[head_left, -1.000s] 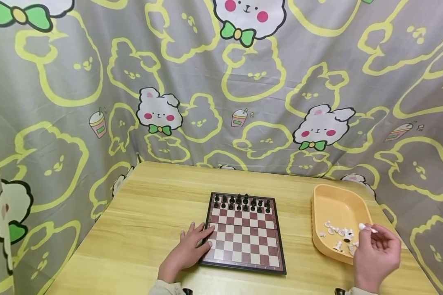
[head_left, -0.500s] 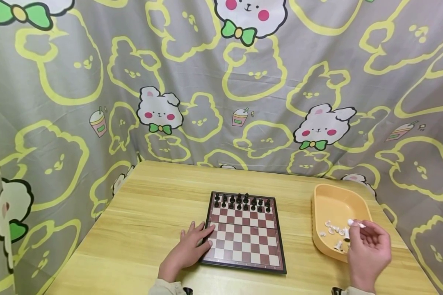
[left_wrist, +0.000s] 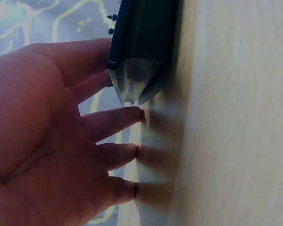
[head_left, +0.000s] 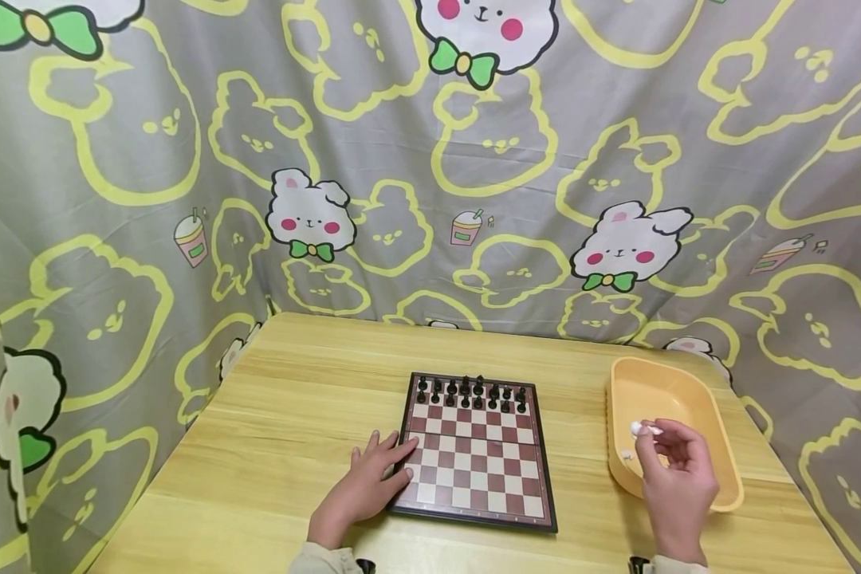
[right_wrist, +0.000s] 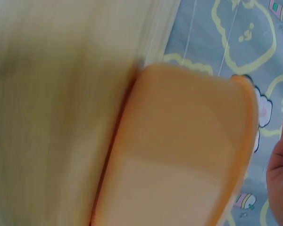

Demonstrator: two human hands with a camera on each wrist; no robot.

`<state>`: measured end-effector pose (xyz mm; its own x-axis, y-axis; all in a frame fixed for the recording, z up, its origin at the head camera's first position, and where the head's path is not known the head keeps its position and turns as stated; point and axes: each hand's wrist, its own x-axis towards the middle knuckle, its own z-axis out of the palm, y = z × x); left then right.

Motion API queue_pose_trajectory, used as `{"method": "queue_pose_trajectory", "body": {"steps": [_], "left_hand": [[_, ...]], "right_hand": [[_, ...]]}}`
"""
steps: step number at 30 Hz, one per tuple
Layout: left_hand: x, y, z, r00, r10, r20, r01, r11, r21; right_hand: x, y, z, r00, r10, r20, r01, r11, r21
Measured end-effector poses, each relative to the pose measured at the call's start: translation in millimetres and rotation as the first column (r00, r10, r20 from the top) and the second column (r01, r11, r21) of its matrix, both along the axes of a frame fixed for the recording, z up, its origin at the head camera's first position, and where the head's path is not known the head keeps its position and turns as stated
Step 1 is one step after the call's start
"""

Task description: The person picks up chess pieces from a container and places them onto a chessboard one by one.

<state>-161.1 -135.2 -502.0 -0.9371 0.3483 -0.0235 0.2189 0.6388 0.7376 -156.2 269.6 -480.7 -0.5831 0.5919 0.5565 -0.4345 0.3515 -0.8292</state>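
Observation:
My right hand (head_left: 680,478) pinches a white chess piece (head_left: 644,429) between thumb and fingertips above the yellow-orange tray (head_left: 663,391). A few white pieces (head_left: 627,455) show in the tray; the hand hides the others. At the chessboard's left edge, my left hand (head_left: 366,482) has its index finger and thumb on the border, the other fingers spread. Its lower fingertips (left_wrist: 132,153) meet the tabletop in the left wrist view. Across the far side of the chessboard (head_left: 473,470), black chess pieces (head_left: 464,391) stand upright in two rows. The squares on the near side are bare.
The wooden table (head_left: 294,383) carries the board and, to its right, the tray, whose raised wall (right_wrist: 179,122) fills much of the right wrist view. A patterned curtain (head_left: 402,159) hangs along the table's back and sides.
My right hand has moved left with the white chess piece, from the tray's right side towards its left wall. The left hand has stayed on the board's edge.

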Motion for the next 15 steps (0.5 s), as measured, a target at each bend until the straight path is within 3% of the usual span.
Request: {"method": "queue_pose_trajectory", "body": {"steps": [6, 15], "left_hand": [[-0.1, -0.6, -0.5, 1.000, -0.001, -0.006, 0.001, 1.000, 0.002], [0.2, 0.2, 0.8, 1.000, 0.006, -0.002, -0.006, 1.000, 0.006]], "right_hand": [[-2.0, -13.8, -2.4, 0.995, 0.098, 0.018, -0.099, 0.993, 0.058], [-3.9, -28.8, -4.7, 0.987, 0.158, 0.010, -0.158, 0.976, 0.149]]}}
